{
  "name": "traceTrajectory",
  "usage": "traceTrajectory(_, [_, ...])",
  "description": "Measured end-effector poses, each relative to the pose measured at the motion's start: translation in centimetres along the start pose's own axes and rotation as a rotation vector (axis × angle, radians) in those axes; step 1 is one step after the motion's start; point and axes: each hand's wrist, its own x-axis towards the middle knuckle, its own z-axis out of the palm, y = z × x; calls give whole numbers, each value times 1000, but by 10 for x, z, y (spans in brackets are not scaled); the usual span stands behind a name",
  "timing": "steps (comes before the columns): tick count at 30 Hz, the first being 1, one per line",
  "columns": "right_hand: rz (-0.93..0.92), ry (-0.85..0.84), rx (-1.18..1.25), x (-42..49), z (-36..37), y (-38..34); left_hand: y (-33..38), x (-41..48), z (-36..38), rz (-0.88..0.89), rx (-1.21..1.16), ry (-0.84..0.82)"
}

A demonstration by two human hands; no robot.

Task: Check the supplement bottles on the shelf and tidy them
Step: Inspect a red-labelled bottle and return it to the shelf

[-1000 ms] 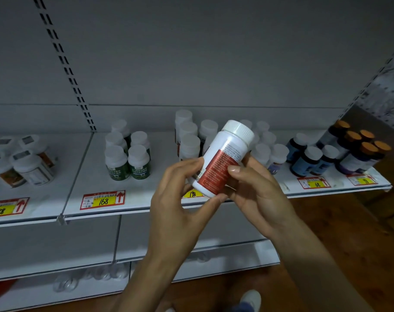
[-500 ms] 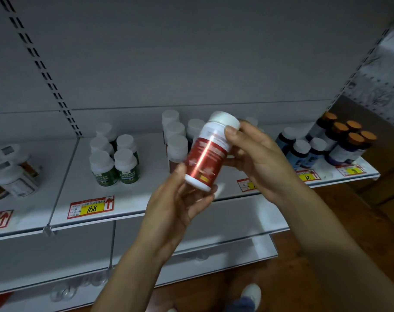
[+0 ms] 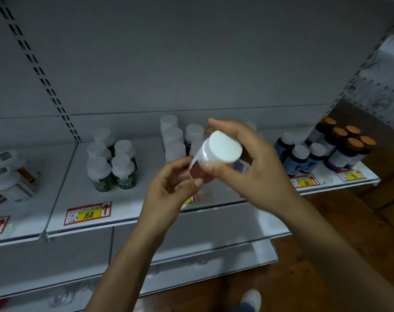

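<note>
White-capped and red-labelled, the bottle [image 3: 210,158] is off the shelf [image 3: 63,199], tilted cap-first towards me in the air up and right of the 168 price tag [image 3: 88,213]. My right hand [image 3: 254,174] has its grip curled round the cap end, thumb underneath. My left hand [image 3: 169,190] pinches the label end, though how firmly I can't quite tell through the blur. Just behind the tag stand green-labelled bottles [image 3: 111,170]; further right of it a white-capped row [image 3: 173,140], then blue bottles [image 3: 302,156]. The risk, as I judge it: held mostly by the cap, a loose lid could turn and the bottle drop, or a careless return could topple that crowded row.
</note>
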Motion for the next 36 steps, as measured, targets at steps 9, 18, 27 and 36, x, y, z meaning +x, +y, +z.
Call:
traceTrajectory(9, [545, -216, 160, 113, -36, 28, 34, 6, 1, -252, -464, -108])
traceTrajectory(18, [270, 61, 6, 185, 7, 81, -23, 64, -12, 547, 1410, 82])
traceTrajectory(27, [497, -66, -101, 197, 63, 136, -33, 74, -7, 499, 1459, 24])
traceTrajectory(36, [525, -162, -214, 190, 68, 146, -34, 78, -11, 455, 1457, -12])
